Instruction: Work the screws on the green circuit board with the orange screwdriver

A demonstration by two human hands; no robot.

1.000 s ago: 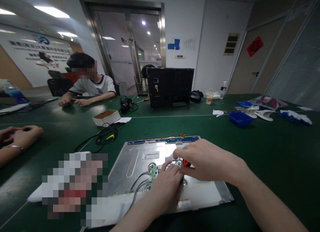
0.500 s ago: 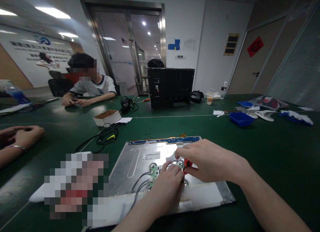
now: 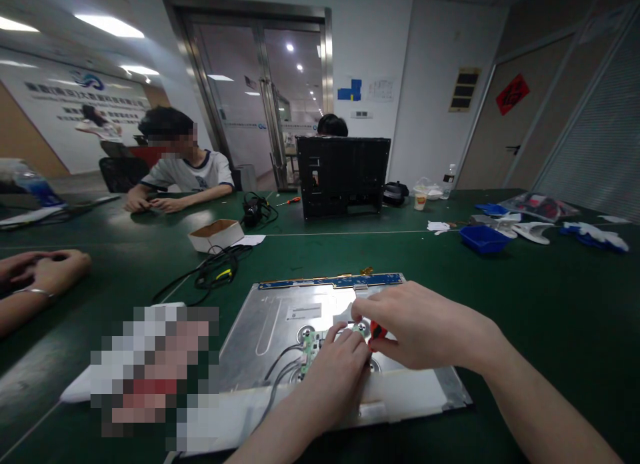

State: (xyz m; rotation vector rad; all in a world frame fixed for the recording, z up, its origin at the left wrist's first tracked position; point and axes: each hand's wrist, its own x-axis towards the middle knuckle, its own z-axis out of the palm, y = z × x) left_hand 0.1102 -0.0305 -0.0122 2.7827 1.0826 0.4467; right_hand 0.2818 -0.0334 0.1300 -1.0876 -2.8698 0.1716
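A flat display panel (image 3: 270,317) lies back side up on the table in front of me, with a blue circuit strip (image 3: 320,283) along its far edge. At its middle sits a small green circuit board (image 3: 311,344) with dark wires running from its left side. My left hand (image 3: 343,357) presses on this board, fingers bent and close together, hiding much of it. In my right hand (image 3: 400,324), fingers closed, is a red and black screwdriver handle (image 3: 378,332), beside the board's right end. The screwdriver's tip is hidden.
Black cables (image 3: 205,274) and an open white box (image 3: 215,236) lie beyond the panel on the left. A black monitor housing (image 3: 343,177) stands at the back. On the right is a blue tray (image 3: 483,239). Another person's hands (image 3: 50,281) rest at far left.
Both hands stay nearly in place on the panel, with the red and black handle turned slightly in my right hand. A person's head has risen behind the monitor housing.
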